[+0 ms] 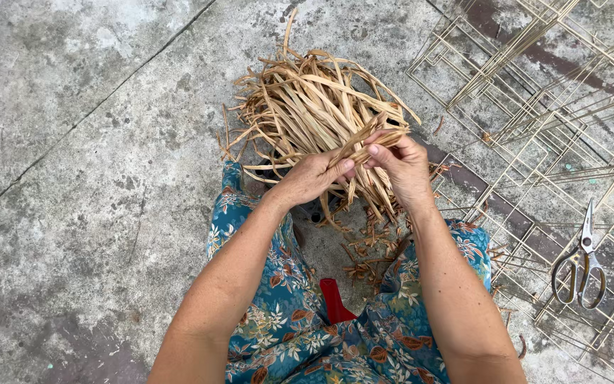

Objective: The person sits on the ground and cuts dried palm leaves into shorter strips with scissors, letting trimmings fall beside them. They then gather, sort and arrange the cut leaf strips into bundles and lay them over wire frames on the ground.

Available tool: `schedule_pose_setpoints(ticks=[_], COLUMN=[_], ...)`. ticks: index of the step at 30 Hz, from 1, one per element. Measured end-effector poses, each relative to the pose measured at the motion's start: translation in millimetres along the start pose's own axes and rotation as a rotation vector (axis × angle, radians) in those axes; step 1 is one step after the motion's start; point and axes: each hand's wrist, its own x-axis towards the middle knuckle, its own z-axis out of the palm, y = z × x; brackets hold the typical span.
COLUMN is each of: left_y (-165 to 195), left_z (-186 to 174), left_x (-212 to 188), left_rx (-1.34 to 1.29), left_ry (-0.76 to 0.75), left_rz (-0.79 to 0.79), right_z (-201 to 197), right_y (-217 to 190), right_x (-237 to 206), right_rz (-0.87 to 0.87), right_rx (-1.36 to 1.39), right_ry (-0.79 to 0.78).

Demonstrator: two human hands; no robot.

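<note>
Concrete floor (72,142), grey and cracked, spreads bare to the left of both hands. Nearest that side, the left hand (312,178) is closed in a loose pinch, thumb and fingertips gripping several dried reed strips (307,107) at the lower edge of the bundle. That bundle fans up and away from the hands, its strands running mostly from the fingers toward the upper left and upper right, so its bulk lies just beyond both hands and a little more to the left one's side. Touching the left fingertips, the right hand (401,165) is curled shut on a short twisted bunch of the same strips, whose long axis slants up and to the right past the knuckles. Below the hands, strip offcuts (371,263) lie between knees in blue floral trousers (286,334). Right of the right hand, thin wire frames (534,107) lie stacked on the floor, and scissors (583,263) rest on them, well apart, blades pointing away.
</note>
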Motion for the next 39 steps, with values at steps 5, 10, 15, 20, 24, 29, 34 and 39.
schedule_pose_setpoints(ticks=[5,10,15,20,24,29,34,39], left_y=[-4,-3,-2,-8,-11,-9,-5,-3], left_z=[-1,6,13,4,0,-7,-10,-8], left_x=[-5,-3,-1,1,-1,-2,-8,-5], left_rx=[0.029,0.083,0.011,-0.054,0.018,-0.002,-0.014,0.004], left_ry=[-0.133,-0.243,-0.008,0.262,0.33,0.332,0.297,0.434], left_rz=[0.04,-0.058,-0.111,0.09,0.096,0.022,-0.118,0.019], right_z=[2,9,-10,-34,-37,-27,-10,20], right_y=[-9,-14,-17,4,39,60,33,-2], right_x=[-9,-18,-4,24,28,26,24,2], right_rz=[0.014,0.03,0.049,0.405,0.617,0.699,0.663,0.017], right_rx=[0.003,-0.123,-0.152,-0.821,-1.418,-1.323,-1.401,-1.268], right_ry=[0.039,-0.101,-0.154,0.078,-0.181,-0.182,-0.066,0.117])
